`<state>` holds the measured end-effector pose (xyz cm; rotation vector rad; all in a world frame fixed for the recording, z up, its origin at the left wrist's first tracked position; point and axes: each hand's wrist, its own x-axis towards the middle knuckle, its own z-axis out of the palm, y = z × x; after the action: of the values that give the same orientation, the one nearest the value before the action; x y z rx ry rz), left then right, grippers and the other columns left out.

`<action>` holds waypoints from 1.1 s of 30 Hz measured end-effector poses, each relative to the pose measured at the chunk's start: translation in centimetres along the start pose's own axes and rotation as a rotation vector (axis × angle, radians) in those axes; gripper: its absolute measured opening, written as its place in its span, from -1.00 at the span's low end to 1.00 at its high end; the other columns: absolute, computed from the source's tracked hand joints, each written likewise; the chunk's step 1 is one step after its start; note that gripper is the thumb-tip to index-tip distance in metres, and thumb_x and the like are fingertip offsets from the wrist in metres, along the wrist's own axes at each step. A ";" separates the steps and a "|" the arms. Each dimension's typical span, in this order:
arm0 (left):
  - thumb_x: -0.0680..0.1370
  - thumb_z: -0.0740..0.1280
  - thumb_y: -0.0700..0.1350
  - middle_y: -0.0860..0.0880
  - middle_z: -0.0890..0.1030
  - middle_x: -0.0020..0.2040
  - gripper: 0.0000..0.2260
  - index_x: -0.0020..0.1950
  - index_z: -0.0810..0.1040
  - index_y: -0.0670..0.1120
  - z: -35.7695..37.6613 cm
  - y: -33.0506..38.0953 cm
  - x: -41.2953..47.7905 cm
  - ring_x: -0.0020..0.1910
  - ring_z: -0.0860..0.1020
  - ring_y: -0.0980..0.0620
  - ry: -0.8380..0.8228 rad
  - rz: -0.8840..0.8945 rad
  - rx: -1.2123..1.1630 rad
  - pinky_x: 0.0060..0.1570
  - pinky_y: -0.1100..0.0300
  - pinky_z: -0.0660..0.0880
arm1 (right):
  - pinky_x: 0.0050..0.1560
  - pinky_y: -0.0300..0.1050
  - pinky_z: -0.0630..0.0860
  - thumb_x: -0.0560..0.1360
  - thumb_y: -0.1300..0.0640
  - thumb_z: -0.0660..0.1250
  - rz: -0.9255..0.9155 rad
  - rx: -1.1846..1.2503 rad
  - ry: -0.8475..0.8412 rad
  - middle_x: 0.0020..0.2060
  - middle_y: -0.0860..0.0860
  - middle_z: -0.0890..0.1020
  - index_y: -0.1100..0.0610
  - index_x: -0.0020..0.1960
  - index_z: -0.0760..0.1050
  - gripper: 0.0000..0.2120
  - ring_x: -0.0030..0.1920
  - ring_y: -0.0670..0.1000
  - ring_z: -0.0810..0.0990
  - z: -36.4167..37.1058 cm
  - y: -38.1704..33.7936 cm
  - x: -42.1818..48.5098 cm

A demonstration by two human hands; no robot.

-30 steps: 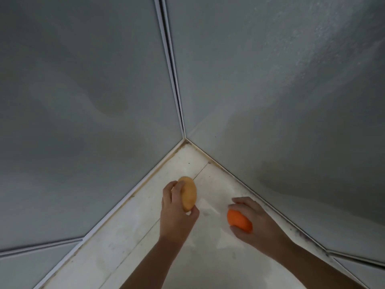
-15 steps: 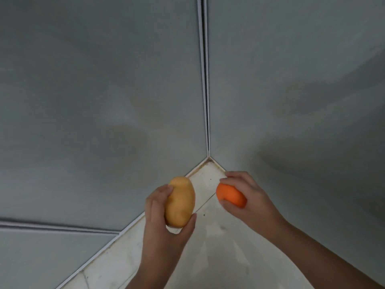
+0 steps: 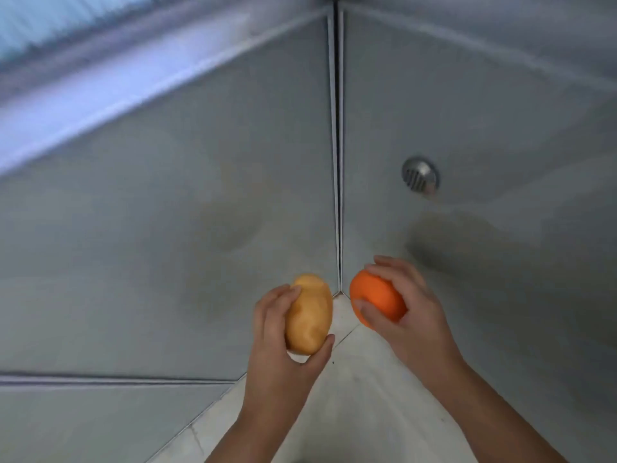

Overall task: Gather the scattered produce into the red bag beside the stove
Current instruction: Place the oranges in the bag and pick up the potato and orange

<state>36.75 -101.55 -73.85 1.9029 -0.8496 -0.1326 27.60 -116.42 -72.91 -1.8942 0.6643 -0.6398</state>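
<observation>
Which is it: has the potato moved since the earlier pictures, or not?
Yes. The potato, gripped by the left hand, has risen: earlier below the base of the wall corner, now level with it, on its left.

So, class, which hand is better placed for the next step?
Neither clearly: the left hand grips the tan oval potato, the right hand grips the round orange fruit, both side by side, destination out of view.

Pale scuffed surface (image 3: pixel 360 406), running into a corner, small dark speck (image 3: pixel 333 362)

Matt potato (image 3: pixel 310 317), shiny metal vent (image 3: pixel 419 177)
</observation>
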 end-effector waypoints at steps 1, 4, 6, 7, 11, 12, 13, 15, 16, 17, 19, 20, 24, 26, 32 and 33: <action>0.28 0.41 0.08 0.11 0.35 0.24 -0.44 0.23 0.30 0.26 -0.7 1.4 0.3 0.25 0.36 0.19 -0.003 -0.011 -0.015 0.02 0.31 0.45 | 0.02 -0.57 0.26 0.28 0.02 0.39 -0.004 -0.003 0.001 0.15 -0.23 0.39 -0.21 0.04 0.41 -0.64 0.12 -0.38 0.37 -0.7 -1.7 0.1; 0.28 0.42 0.08 0.09 0.35 0.23 -0.45 0.23 0.33 0.21 -2.8 5.8 1.1 0.26 0.37 0.15 0.029 -0.042 -0.044 0.06 0.20 0.45 | 0.04 -0.58 0.24 0.28 -0.07 0.36 -0.032 -0.007 0.018 0.15 -0.18 0.41 -0.16 0.05 0.42 -0.65 0.13 -0.39 0.36 -2.6 -6.6 0.5; 0.29 0.41 0.08 0.00 0.37 0.24 -0.46 0.24 0.34 0.13 -4.3 8.9 1.6 0.25 0.36 0.19 0.079 -0.033 -0.031 0.12 0.29 0.40 | 0.07 -0.56 0.24 0.28 0.01 0.41 -0.029 -0.001 0.032 0.13 -0.18 0.42 -0.15 0.05 0.42 -0.63 0.13 -0.38 0.36 -3.7 -9.8 0.7; 0.30 0.40 0.07 -0.06 0.39 0.24 -0.45 0.25 0.35 0.06 -5.0 10.6 1.8 0.25 0.35 0.23 0.108 -0.018 -0.012 0.14 0.37 0.36 | 0.08 -0.56 0.23 0.28 0.06 0.42 -0.030 -0.003 0.042 0.12 -0.18 0.43 -0.15 0.05 0.42 -0.62 0.13 -0.38 0.36 -4.2 -11.5 0.7; 0.31 0.43 -0.01 -0.15 0.40 0.21 -0.44 0.26 0.34 -0.07 -7.9 17.1 1.9 0.26 0.35 0.16 0.189 0.020 0.036 0.20 0.40 0.29 | 0.13 -0.55 0.20 0.28 0.10 0.42 -0.036 -0.006 0.028 0.11 -0.05 0.47 -0.04 0.07 0.46 -0.63 0.15 -0.38 0.34 -6.1 -18.8 0.2; 0.30 0.46 -0.06 -0.15 0.40 0.20 -0.42 0.26 0.35 -0.08 -8.7 18.6 2.0 0.26 0.36 0.14 0.209 0.027 0.048 0.20 0.40 0.28 | 0.13 -0.55 0.20 0.28 0.09 0.42 -0.035 -0.001 0.015 0.12 -0.06 0.47 -0.04 0.07 0.46 -0.62 0.16 -0.39 0.34 -6.7 -20.7 0.0; 0.28 0.49 -0.11 -0.14 0.40 0.20 -0.40 0.26 0.35 -0.09 -9.4 20.2 2.0 0.25 0.37 0.13 0.229 0.031 0.058 0.20 0.40 0.29 | 0.11 -0.56 0.20 0.29 0.08 0.42 -0.031 0.002 0.001 0.13 -0.11 0.45 -0.06 0.08 0.46 -0.62 0.16 -0.39 0.34 -7.4 -22.5 -0.3; 0.27 0.49 -0.16 -0.14 0.41 0.20 -0.40 0.26 0.34 -0.08 -11.1 23.4 2.3 0.24 0.38 0.13 0.272 0.025 0.064 0.19 0.38 0.31 | 0.08 -0.58 0.21 0.31 0.06 0.44 -0.028 0.004 -0.015 0.16 -0.21 0.41 -0.10 0.09 0.45 -0.62 0.16 -0.40 0.33 -8.9 -26.0 -0.7; 0.27 0.48 -0.15 -0.15 0.42 0.21 -0.40 0.26 0.34 -0.08 -11.9 25.0 2.4 0.24 0.39 0.11 0.291 0.018 0.062 0.18 0.35 0.33 | 0.07 -0.58 0.22 0.32 0.08 0.47 -0.028 0.006 -0.015 0.16 -0.24 0.40 -0.11 0.09 0.45 -0.61 0.16 -0.39 0.33 -9.8 -27.7 -0.9; 0.28 0.47 -0.15 -0.16 0.42 0.21 -0.40 0.26 0.33 -0.08 -12.7 26.6 2.5 0.23 0.40 0.08 0.311 0.012 0.062 0.19 0.30 0.35 | 0.07 -0.58 0.23 0.33 0.11 0.49 -0.026 0.008 -0.011 0.16 -0.24 0.40 -0.12 0.09 0.44 -0.60 0.17 -0.37 0.33 -10.6 -29.2 -1.0; 0.29 0.48 -0.15 -0.16 0.42 0.21 -0.40 0.27 0.33 -0.08 -14.2 29.4 2.5 0.23 0.40 0.04 0.348 0.009 0.076 0.18 0.22 0.38 | 0.07 -0.58 0.24 0.34 0.15 0.49 -0.031 0.006 -0.002 0.17 -0.21 0.42 -0.12 0.09 0.45 -0.60 0.17 -0.35 0.34 -12.2 -32.2 -1.4; 0.29 0.50 -0.17 -0.15 0.41 0.21 -0.38 0.28 0.32 -0.07 -14.9 30.6 2.4 0.22 0.40 0.04 0.364 0.004 0.081 0.18 0.21 0.38 | 0.07 -0.58 0.23 0.34 0.16 0.48 -0.039 0.002 0.003 0.17 -0.18 0.43 -0.10 0.10 0.46 -0.60 0.17 -0.35 0.34 -12.9 -33.6 -1.6; 0.28 0.55 -0.22 -0.13 0.42 0.21 -0.33 0.29 0.31 -0.01 -17.5 35.6 1.5 0.22 0.42 0.01 0.394 -0.028 0.034 0.18 0.08 0.39 | 0.09 -0.55 0.25 0.34 0.10 0.47 -0.060 0.032 0.015 0.19 -0.13 0.45 -0.06 0.13 0.47 -0.61 0.18 -0.33 0.35 -15.8 -38.9 -2.7; 0.30 0.49 -0.14 -0.10 0.41 0.21 -0.38 0.29 0.31 -0.02 -18.7 37.7 0.8 0.23 0.41 0.04 0.416 -0.023 0.029 0.19 0.09 0.39 | 0.08 -0.55 0.24 0.32 0.03 0.42 -0.082 0.033 0.016 0.17 -0.10 0.46 -0.05 0.13 0.48 -0.61 0.16 -0.33 0.35 -17.0 -41.2 -3.4; 0.32 0.46 -0.03 0.07 0.39 0.23 -0.39 0.31 0.31 -0.01 -22.3 43.0 -2.1 0.26 0.39 0.15 0.464 -0.009 -0.013 0.21 0.15 0.39 | 0.04 -0.57 0.23 0.30 0.02 0.40 -0.170 0.069 -0.014 0.15 -0.13 0.47 -0.07 0.11 0.48 -0.62 0.14 -0.35 0.37 -19.0 -46.8 -6.6; 0.32 0.45 0.02 0.07 0.39 0.24 -0.39 0.31 0.31 0.00 -22.9 43.6 -2.8 0.26 0.40 0.13 0.470 -0.007 -0.017 0.20 0.11 0.41 | 0.04 -0.57 0.23 0.30 0.02 0.40 -0.184 0.082 -0.021 0.15 -0.13 0.47 -0.08 0.10 0.47 -0.63 0.14 -0.34 0.37 -19.2 -47.5 -7.2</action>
<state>23.05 -93.36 -27.20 1.8160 -0.5193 0.2936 17.33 -106.41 -23.25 -1.8967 0.4467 -0.7515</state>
